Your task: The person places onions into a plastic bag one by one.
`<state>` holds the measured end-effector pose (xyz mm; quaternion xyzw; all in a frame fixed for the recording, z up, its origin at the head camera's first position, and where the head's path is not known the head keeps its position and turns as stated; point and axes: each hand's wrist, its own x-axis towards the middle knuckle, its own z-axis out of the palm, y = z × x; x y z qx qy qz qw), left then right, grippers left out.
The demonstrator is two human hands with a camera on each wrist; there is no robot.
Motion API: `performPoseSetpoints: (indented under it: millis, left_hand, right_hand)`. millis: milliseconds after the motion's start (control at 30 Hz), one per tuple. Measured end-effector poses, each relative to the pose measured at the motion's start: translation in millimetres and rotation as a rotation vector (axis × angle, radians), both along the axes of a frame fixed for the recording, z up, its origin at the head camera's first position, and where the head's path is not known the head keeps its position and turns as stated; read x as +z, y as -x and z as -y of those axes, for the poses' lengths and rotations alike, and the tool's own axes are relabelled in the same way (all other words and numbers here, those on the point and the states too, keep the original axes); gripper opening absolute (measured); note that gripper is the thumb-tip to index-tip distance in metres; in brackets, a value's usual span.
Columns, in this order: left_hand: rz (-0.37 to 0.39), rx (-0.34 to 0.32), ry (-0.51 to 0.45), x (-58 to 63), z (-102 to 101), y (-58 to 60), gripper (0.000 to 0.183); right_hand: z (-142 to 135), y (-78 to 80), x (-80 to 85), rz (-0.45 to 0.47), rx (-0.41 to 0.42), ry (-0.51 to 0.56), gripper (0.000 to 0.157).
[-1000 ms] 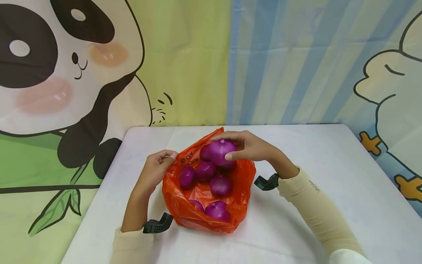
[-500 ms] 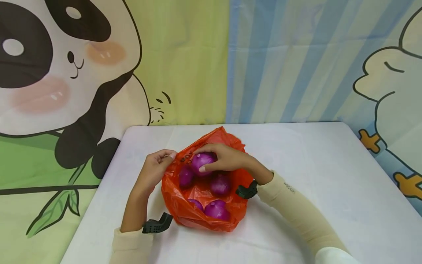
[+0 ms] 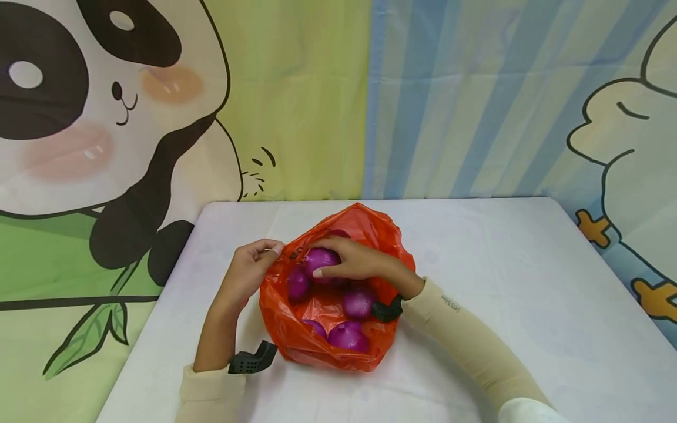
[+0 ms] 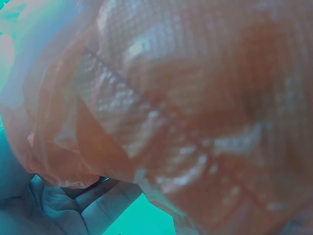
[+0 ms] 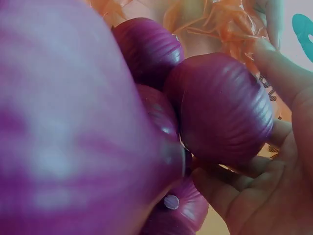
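Observation:
An orange-red plastic bag [image 3: 378, 226] stands with its mouth wide, holding several purple onions. At its left rim my left hand [image 3: 247, 270] pinches the plastic between thumb and fingers; the left wrist view is mostly filled by the bag wall [image 4: 161, 98]. My right hand [image 3: 354, 259] reaches inside and grips one onion [image 3: 320, 258] near the left side. In the right wrist view, fingers and thumb curve round this onion [image 5: 225, 107]. Beside it lies an onion [image 3: 299, 284]; another onion [image 3: 358, 303] sits under the right wrist.
Two more onions, one whole in view [image 3: 348, 336] and one partly hidden [image 3: 314, 327], lie at the bag's front. A black wrist camera [image 3: 388, 309] overlaps the bag's right side. The white table [image 3: 502, 264] meets a cartoon-printed curtain [image 3: 317, 100] behind.
My right hand has moved left and lower into the bag with the onion in its grip. An onion under the right wrist shifted slightly right. My left hand stays at the rim.

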<state>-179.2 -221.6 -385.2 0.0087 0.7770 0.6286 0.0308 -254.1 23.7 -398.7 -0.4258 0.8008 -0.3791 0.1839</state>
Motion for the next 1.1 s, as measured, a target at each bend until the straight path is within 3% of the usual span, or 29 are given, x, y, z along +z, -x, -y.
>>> performPoseSetpoints:
  millis: [300,833,1000,1100]
  left_hand:
    - [0.007,0.007,0.013,1.6,2,-0.5,0.031]
    - [-0.011,0.044,0.013,2.1,10,-4.3,0.039]
    - [0.015,0.037,0.027,-1.1,13,-4.6,0.039]
    - [0.020,0.032,0.056,-0.6,17,-5.5,0.037]
  right_hand:
    - [-7,-0.9,2.7,-0.057,-0.025,0.081,0.046]
    - [-11,-11.2,3.5,-0.040,0.097,0.062,0.034]
    - [-26,-18.4,9.8,0.009,0.068,0.103,0.037]
    - [-42,-22.3,18.4,-0.011,0.037,0.139,0.034]
